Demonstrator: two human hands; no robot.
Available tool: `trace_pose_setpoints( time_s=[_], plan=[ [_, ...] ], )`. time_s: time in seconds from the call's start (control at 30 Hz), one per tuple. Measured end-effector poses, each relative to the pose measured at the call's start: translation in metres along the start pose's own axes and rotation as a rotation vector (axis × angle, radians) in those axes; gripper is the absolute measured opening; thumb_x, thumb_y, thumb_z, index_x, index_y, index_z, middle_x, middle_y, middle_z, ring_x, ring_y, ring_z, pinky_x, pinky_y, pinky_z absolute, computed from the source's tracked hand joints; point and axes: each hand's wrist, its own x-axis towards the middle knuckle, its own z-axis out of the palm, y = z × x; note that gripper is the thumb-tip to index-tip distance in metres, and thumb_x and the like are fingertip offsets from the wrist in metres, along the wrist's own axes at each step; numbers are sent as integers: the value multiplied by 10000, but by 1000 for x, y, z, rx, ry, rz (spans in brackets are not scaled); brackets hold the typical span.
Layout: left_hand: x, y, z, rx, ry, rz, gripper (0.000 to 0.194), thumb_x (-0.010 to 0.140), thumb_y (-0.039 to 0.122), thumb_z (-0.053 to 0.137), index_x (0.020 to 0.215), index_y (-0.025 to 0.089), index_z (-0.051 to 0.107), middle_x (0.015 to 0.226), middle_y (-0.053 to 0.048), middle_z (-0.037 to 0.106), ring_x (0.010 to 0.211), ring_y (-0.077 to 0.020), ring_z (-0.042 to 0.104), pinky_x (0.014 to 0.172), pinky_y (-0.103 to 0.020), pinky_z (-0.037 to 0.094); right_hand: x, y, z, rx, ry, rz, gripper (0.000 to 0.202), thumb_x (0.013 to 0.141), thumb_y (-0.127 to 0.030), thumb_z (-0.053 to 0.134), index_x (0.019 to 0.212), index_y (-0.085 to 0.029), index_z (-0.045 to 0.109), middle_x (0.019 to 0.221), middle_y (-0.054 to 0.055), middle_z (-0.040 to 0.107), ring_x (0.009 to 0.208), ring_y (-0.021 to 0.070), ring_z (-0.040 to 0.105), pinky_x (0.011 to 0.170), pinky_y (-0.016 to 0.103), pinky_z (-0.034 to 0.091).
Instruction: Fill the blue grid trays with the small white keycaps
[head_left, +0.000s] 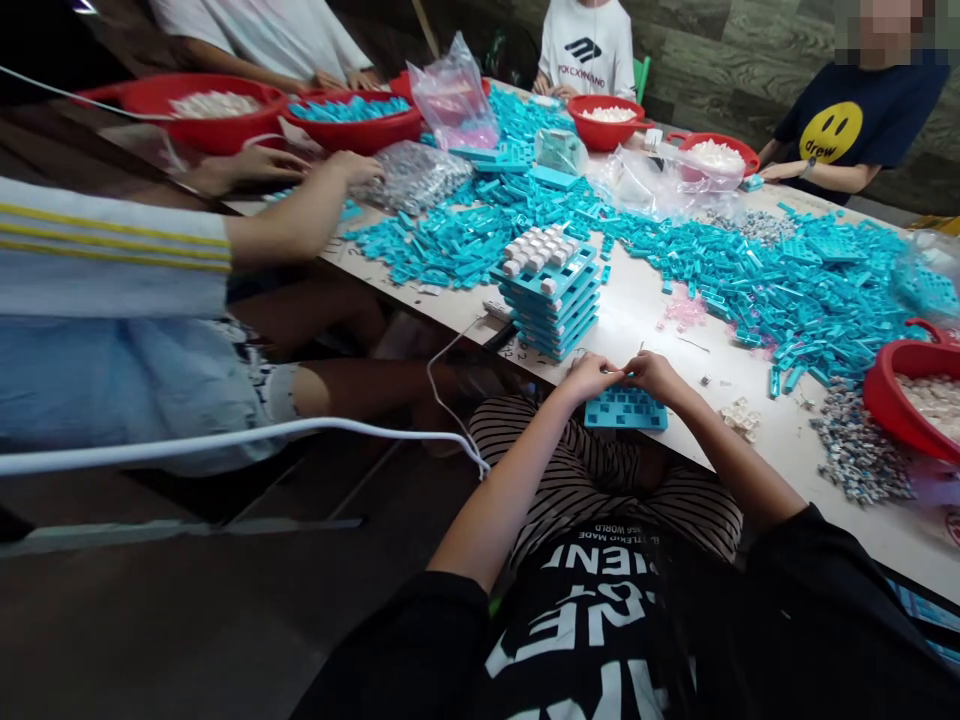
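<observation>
My left hand [595, 377] and my right hand [654, 376] meet at the fingertips over the far edge of a turquoise plate with square holes [626, 416]. Both are closed in a pinch, and whatever is between the fingers is too small or hidden to make out. The plate lies at the table's near edge, just above my lap. Left of it and farther back rises a stack of similar turquoise plates [553, 318], with rows of white cube-shaped caps [538, 250] on top. A few pale small parts [741, 418] lie right of my right hand.
Turquoise plastic pieces [810, 285] spread in heaps across the table [637, 300]. A red basin [911, 400] and a pile of small grey parts [862, 445] are on the right. A white cable [300, 428] crosses at left. Co-workers' hands [352, 170] are at the far left.
</observation>
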Motion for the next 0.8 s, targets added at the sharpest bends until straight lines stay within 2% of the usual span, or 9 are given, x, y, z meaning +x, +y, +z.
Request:
trace_pose_setpoints(
  time_s=[0.13,0.2,0.27,0.37,0.47,0.57,0.67,0.8],
  plan=[
    [-7,3,5,196,40,-20,341,712,515,577,878,241,694,1033,-53,611,1058,-274,495,898,-358,375,-28,7,-42,-11,130,1,243,779,-264,633,994,-162,683,1018,85,607,716,119,572,694,262,459],
    [-11,2,9,236,86,-4,337,750,528,527,924,279,672,1091,-34,577,1088,-270,469,936,-379,342,-51,15,-63,-65,214,36,199,800,-265,608,950,-164,692,940,78,619,708,134,571,716,292,459],
    [-15,-1,13,247,108,48,315,769,508,518,962,295,647,1086,-22,568,1070,-251,472,938,-375,337,-73,23,-73,-119,160,87,171,787,-245,622,921,-172,699,834,62,629,681,150,569,690,305,461],
    [-20,-4,17,273,137,120,298,740,438,590,996,290,620,1063,-15,571,1044,-235,471,920,-358,345,-94,27,-63,-188,60,53,225,765,-223,648,982,-182,690,863,77,621,753,181,569,730,329,460],
    [-24,-6,16,264,163,166,292,745,406,601,997,259,612,1029,-21,585,1016,-220,479,895,-341,361,-96,25,-45,-271,55,-7,177,763,-171,629,923,-186,704,871,92,600,838,213,543,767,350,451],
    [-27,-5,15,224,172,207,280,775,410,571,995,245,618,1011,-22,604,1007,-211,486,893,-330,363,-84,22,-34,-239,127,3,142,776,-150,596,871,-161,700,836,94,602,802,204,546,750,348,455],
    [-29,-3,13,201,176,235,274,773,403,580,1001,259,627,1007,-6,619,1007,-207,488,902,-325,357,-65,17,-26,-50,215,52,172,778,-216,615,925,-155,680,813,68,635,723,171,571,705,317,468],
    [-30,0,12,205,175,223,263,772,392,588,997,266,637,1012,-3,624,1007,-206,489,898,-320,357,-43,8,-8,146,185,50,182,768,-252,625,923,-175,681,786,36,669,705,150,597,677,281,476]
  ],
)
